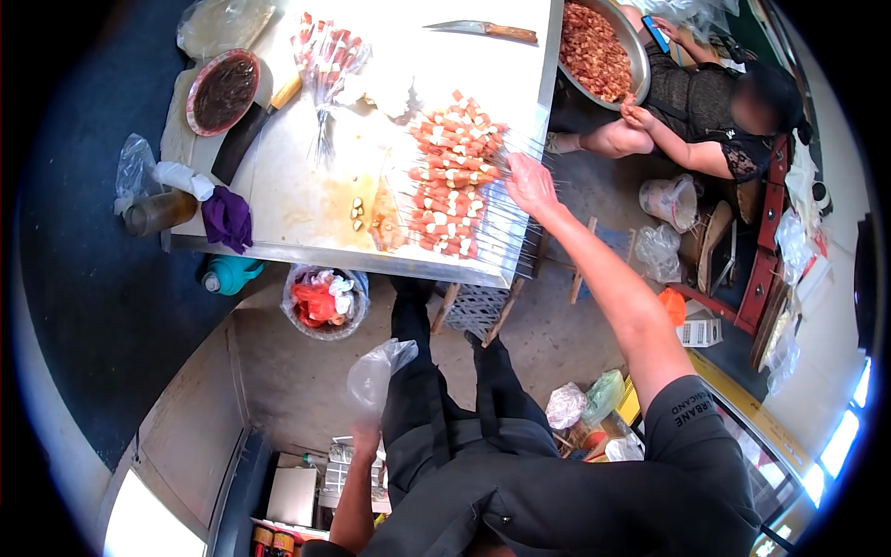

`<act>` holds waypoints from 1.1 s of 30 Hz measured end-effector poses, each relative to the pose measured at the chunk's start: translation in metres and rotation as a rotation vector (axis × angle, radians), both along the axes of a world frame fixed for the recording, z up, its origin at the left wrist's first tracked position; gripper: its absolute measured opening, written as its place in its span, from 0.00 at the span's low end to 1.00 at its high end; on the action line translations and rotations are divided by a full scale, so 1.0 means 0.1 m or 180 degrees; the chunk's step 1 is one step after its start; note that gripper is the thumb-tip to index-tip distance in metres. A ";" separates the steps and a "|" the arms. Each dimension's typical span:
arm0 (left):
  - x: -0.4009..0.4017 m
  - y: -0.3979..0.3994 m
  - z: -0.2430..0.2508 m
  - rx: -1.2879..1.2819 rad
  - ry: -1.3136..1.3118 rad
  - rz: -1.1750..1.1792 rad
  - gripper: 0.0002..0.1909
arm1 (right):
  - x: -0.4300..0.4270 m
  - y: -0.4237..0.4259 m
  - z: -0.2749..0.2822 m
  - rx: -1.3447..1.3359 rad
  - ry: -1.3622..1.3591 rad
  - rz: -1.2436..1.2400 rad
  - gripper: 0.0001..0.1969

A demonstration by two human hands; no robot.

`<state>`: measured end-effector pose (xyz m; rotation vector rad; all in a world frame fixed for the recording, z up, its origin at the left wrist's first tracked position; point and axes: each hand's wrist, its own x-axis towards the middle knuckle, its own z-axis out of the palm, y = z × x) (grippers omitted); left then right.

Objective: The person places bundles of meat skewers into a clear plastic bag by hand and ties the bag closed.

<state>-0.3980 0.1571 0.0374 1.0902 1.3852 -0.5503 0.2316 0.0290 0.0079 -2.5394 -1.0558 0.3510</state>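
Several meat skewers [452, 177], pink chunks with pale pieces between, lie stacked in a row along the table's right side. Their thin metal sticks [505, 230] jut out past the table edge. My right hand [530, 184] is on the sticks of the upper skewers, fingers curled down around some of them; the fingertips are partly hidden. Low beside my left leg, my left hand [366, 426] is blurred and holds a clear plastic bag [372, 372]. Left of the stack are a few pale pieces [357, 212] and a wet plastic sheet [385, 219].
A knife [480, 28] lies at the table's [278, 202] far side; another wooden-handled blade [243, 139] lies left. More skewers [327, 52] stand bunched behind. A person [703, 111] sits right beside a basin of meat [598, 52]. A bin [325, 303] and stool [477, 306] stand below.
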 end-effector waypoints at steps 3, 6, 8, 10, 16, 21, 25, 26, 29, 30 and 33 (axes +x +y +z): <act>-0.05 -0.01 -0.05 0.0069 -0.0109 -0.0001 0.12 | 0.03 0.02 0.03 0.0033 -0.0387 0.0151 0.13; -0.15 -0.03 -0.14 0.0195 -0.0171 -0.0188 0.11 | 0.06 0.02 0.05 -0.0147 -0.0309 0.0265 0.12; -0.19 -0.05 -0.19 0.0175 -0.0191 -0.0116 0.11 | 0.05 0.00 0.03 -0.0282 -0.0212 0.0244 0.11; -0.25 -0.08 -0.24 0.0160 -0.0206 -0.0037 0.11 | 0.04 0.02 0.03 -0.0440 -0.0174 0.0204 0.11; -0.26 -0.07 -0.25 0.0417 -0.0255 -0.0536 0.11 | 0.00 0.04 0.10 -0.0498 -0.0104 0.0274 0.11; 0.10 0.02 0.00 0.0130 -0.0202 0.0086 0.10 | -0.03 0.07 0.26 -0.0530 0.0096 0.0260 0.12; 0.14 0.11 0.01 0.0387 -0.0398 -0.0087 0.09 | -0.13 0.04 0.40 -0.0243 0.0336 -0.0127 0.12; 0.11 0.13 -0.04 0.0640 -0.0580 -0.0322 0.08 | -0.16 0.02 0.44 -0.0280 0.0367 -0.0256 0.13; 0.00 0.17 -0.21 0.1264 -0.0939 -0.0792 0.06 | -0.23 0.01 0.65 0.0009 0.0578 -0.0354 0.14; 0.16 0.17 -0.15 0.1271 -0.0674 -0.0529 0.06 | -0.28 0.01 0.69 0.0017 0.0558 -0.0347 0.14; 0.60 0.24 0.06 0.1217 -0.0377 -0.0199 0.05 | -0.52 0.05 0.97 0.0754 0.1411 -0.0616 0.18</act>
